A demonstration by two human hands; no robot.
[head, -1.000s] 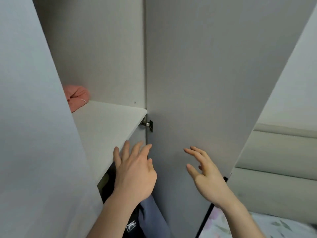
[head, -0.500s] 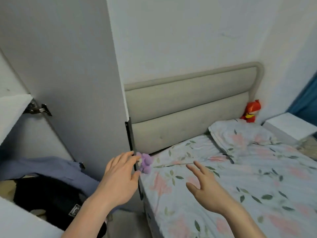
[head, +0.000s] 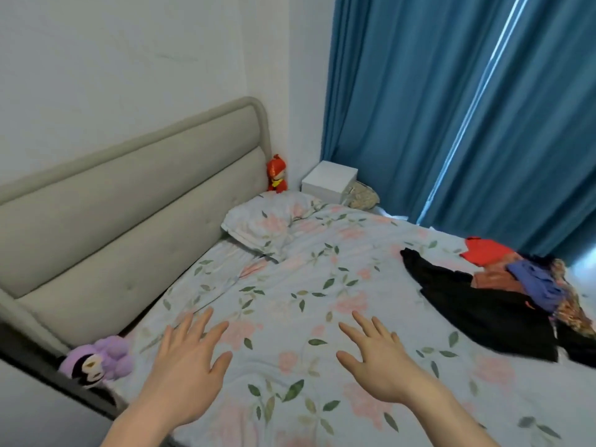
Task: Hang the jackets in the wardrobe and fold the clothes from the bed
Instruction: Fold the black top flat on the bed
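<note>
Both hands free, left hand and right hand spread flat above the bed, likely lining up for that clothes pile.

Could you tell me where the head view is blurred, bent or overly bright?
Head view: the clothes pile at the right edge and the purple plush are smeared and soft; the headboard bows with wide-angle distortion; daylight glares through the gap in the blue curtain; both hands, left and right, look fairly sharp.
</note>
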